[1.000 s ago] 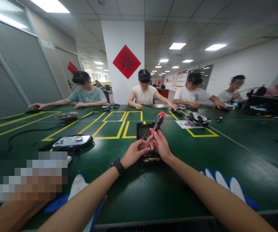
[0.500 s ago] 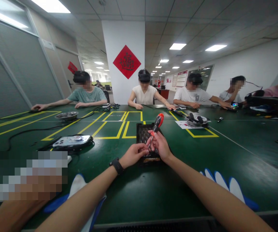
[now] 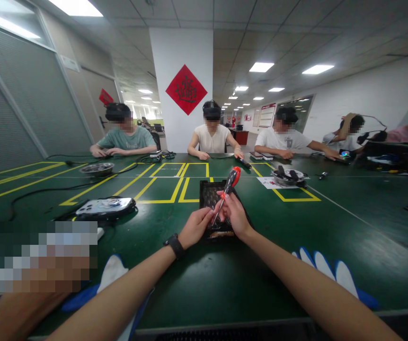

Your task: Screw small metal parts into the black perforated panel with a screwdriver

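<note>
In the head view my right hand (image 3: 236,217) is closed around a screwdriver (image 3: 231,181) with a black and red handle. The handle points up and its thin metal shaft slants down to the left. My left hand (image 3: 197,228), a dark watch on its wrist, has thumb and fingertips pinched beside the lower shaft. Whatever is in that pinch is too small or hidden to make out. Both hands are over a black tray (image 3: 207,188) that holds small shiny things, which I cannot tell apart. The hands cover part of the tray.
Blue and white gloves (image 3: 344,277) lie at right, others (image 3: 113,272) under my left forearm. Another person's arm (image 3: 30,310) reaches in at lower left. A phone (image 3: 106,206), a metal bowl (image 3: 97,169) and a dish (image 3: 289,178) stand farther off. Several people sit opposite.
My left fingertips have shifted slightly left and down, so more of the shaft shows. My right hand stays put. Across the table, the person at left has drawn an arm in.
</note>
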Demonstrator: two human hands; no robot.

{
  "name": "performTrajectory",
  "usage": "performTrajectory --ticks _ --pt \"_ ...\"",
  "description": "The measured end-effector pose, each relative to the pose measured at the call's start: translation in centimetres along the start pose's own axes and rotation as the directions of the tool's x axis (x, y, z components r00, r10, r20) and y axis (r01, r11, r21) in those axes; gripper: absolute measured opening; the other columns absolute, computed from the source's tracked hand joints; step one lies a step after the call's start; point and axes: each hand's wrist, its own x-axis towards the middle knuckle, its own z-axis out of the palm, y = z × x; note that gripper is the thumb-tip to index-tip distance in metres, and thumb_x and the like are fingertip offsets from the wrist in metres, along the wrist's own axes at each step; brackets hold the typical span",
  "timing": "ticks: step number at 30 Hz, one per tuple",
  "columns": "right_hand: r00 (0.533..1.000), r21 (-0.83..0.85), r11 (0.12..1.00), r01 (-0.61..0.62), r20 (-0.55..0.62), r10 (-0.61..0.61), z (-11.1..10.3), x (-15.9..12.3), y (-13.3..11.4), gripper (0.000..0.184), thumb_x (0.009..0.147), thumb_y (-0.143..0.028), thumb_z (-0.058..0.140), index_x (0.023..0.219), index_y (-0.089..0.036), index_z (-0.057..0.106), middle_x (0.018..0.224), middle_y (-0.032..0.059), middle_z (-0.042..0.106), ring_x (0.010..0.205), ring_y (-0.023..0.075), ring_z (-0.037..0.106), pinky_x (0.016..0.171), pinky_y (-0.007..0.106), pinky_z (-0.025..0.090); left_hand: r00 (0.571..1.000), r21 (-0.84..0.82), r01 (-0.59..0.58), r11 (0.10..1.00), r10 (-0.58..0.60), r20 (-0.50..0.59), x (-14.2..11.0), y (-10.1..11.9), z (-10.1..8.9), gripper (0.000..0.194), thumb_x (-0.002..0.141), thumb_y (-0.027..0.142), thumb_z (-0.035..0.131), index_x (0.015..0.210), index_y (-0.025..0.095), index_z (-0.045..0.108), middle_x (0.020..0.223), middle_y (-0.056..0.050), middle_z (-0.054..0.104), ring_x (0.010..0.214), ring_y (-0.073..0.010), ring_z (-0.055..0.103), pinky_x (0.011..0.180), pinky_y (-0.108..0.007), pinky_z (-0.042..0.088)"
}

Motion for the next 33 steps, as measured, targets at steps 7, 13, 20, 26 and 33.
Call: performTrajectory --ticks 7,13,20,26,33 --pt "1.000 0.020 1.000 -0.003 -0.028 0.003 -0.21 0.24 0.29 0.032 0.086 -0.042 0.037 0.106 -0.019 0.046 0.065 -0.0008 0.060 0.040 0.0062 0.045 0.040 0.019 0.035 1.000 0.021 0.001 1.000 -0.001 0.002 0.17 0.04 -0.02 0.043 0.088 0.044 0.030 0.065 0.014 0.051 0.060 0.002 0.046 0.058 -0.0093 0.042 0.057 -0.021 0.033" --pt "1.000 0.001 1.000 0.009 -0.019 -0.009 -0.05 0.12 0.26 0.033 0.085 -0.043 0.038 0.106 -0.019 0.046 0.066 -0.0012 0.060 0.041 0.0064 0.046 0.041 0.020 0.036 1.000 -0.010 0.020 1.000 -0.020 -0.005 0.19 -0.04 0.16 0.043 0.087 0.046 0.032 0.066 0.014 0.051 0.059 0.002 0.047 0.055 -0.0091 0.041 0.055 -0.021 0.032" --pt "0.999 -0.002 1.000 0.023 -0.038 -0.023 -0.05 0.16 0.27 0.033 0.085 -0.043 0.037 0.106 -0.019 0.047 0.067 -0.0009 0.060 0.040 0.0062 0.046 0.041 0.020 0.035 1.000 -0.022 0.026 0.999 -0.027 -0.017 0.23 -0.28 0.08 0.043 0.086 0.048 0.033 0.065 0.014 0.051 0.057 0.003 0.046 0.054 -0.0087 0.040 0.054 -0.021 0.031" --pt "0.998 0.000 1.000 0.023 -0.053 -0.023 0.06 0.29 0.27 0.034 0.084 -0.044 0.038 0.107 -0.020 0.047 0.066 -0.0015 0.059 0.040 0.0060 0.046 0.041 0.020 0.036 0.999 -0.039 0.037 0.999 -0.038 -0.009 0.40 -0.51 0.20 0.043 0.086 0.048 0.032 0.067 0.014 0.051 0.056 0.004 0.044 0.053 -0.0078 0.038 0.051 -0.020 0.029" --pt "0.996 -0.019 0.999 0.027 -0.084 -0.028 0.09 0.34 0.34 0.035 0.084 -0.046 0.039 0.106 -0.019 0.046 0.066 -0.0010 0.060 0.041 0.0067 0.046 0.041 0.020 0.036 0.999 -0.066 0.039 0.997 -0.041 -0.035 0.63 -0.57 0.36 0.042 0.086 0.048 0.032 0.065 0.015 0.048 0.052 0.004 0.043 0.050 -0.0077 0.039 0.052 -0.021 0.030"
